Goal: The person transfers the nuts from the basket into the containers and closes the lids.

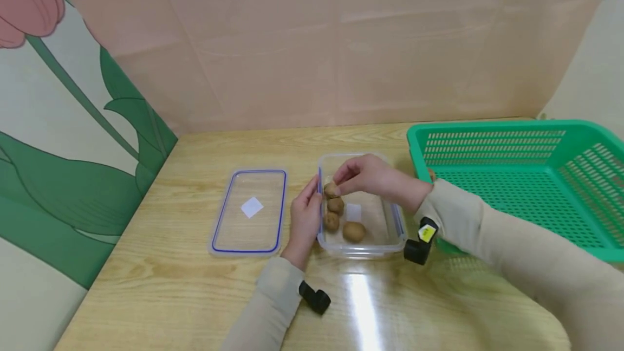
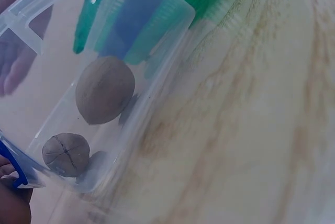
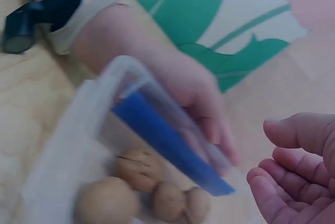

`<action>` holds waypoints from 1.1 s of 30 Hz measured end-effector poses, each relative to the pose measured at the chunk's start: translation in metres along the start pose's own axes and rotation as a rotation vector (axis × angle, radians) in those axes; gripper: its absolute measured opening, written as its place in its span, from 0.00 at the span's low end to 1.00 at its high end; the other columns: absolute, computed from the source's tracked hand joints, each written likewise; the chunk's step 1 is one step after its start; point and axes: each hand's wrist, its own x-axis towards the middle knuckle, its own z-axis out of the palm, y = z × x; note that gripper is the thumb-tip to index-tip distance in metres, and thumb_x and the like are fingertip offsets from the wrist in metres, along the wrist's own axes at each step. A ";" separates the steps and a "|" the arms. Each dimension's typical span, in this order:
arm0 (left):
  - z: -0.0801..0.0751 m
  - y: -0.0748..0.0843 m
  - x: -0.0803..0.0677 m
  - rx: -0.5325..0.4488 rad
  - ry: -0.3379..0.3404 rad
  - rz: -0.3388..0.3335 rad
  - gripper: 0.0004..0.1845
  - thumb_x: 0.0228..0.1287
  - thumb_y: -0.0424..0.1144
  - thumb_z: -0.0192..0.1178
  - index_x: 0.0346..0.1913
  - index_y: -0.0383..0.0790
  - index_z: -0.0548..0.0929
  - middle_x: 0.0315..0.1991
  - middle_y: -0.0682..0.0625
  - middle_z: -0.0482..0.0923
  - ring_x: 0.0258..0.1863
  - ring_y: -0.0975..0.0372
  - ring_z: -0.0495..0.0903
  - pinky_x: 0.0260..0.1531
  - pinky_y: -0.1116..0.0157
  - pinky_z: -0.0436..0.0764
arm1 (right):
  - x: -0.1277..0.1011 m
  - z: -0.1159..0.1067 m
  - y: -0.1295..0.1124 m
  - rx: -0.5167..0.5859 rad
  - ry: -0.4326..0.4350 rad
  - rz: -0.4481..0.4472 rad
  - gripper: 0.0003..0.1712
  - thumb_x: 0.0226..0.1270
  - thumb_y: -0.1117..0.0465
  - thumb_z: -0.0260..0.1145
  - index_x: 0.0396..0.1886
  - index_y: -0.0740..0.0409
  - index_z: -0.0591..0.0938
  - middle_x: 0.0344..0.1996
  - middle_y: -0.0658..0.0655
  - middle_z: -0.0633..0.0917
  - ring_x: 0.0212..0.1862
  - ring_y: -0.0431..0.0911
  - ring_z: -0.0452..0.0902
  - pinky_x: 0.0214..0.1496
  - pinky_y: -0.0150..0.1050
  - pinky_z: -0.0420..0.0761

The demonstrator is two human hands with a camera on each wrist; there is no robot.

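Note:
A clear plastic container (image 1: pixel 385 232) with blue-lined side flaps stands lidless on the table. Several round brown nut-like pieces (image 1: pixel 353 232) lie in it; the left wrist view shows cross-shaped grooves on one piece (image 2: pixel 66 154) and a smooth, pointed larger piece (image 2: pixel 105 90). My left hand (image 1: pixel 304 215) holds the container's left side at the flap. Inside, above the left row, is my right hand (image 1: pixel 368 175), its thumb and fingertips by the farthest piece (image 1: pixel 332 189). In the right wrist view those fingers (image 3: pixel 277 200) curl loosely, with a gap to the thumb and nothing held.
Left of the container lies its clear lid (image 1: pixel 229 215) with a blue seal and a white paper square (image 1: pixel 252 207). A large green plastic basket (image 1: pixel 580 253) stands on the right; part of a brown thing (image 1: pixel 431 174) shows by its left wall, mostly behind my wrist.

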 end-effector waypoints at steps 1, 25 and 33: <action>0.000 0.000 0.000 0.001 0.002 0.001 0.22 0.64 0.30 0.48 0.61 0.40 0.73 0.61 0.49 0.71 0.62 0.59 0.68 0.63 0.62 0.67 | -0.001 -0.004 -0.001 0.012 0.008 0.002 0.16 0.55 0.62 0.69 0.43 0.65 0.80 0.37 0.55 0.84 0.42 0.45 0.77 0.47 0.37 0.79; 0.000 0.002 -0.002 -0.020 -0.008 -0.005 0.22 0.65 0.30 0.48 0.62 0.41 0.72 0.63 0.50 0.69 0.64 0.58 0.65 0.65 0.62 0.64 | -0.043 -0.074 0.022 0.026 0.103 -0.005 0.22 0.59 0.54 0.66 0.49 0.63 0.76 0.41 0.49 0.82 0.45 0.39 0.75 0.50 0.33 0.75; 0.000 0.000 -0.001 -0.020 0.008 -0.002 0.21 0.64 0.29 0.48 0.61 0.39 0.72 0.62 0.48 0.70 0.63 0.57 0.67 0.64 0.63 0.66 | -0.054 -0.095 0.042 0.042 0.151 0.012 0.22 0.60 0.55 0.66 0.50 0.62 0.76 0.39 0.45 0.82 0.43 0.38 0.77 0.47 0.31 0.77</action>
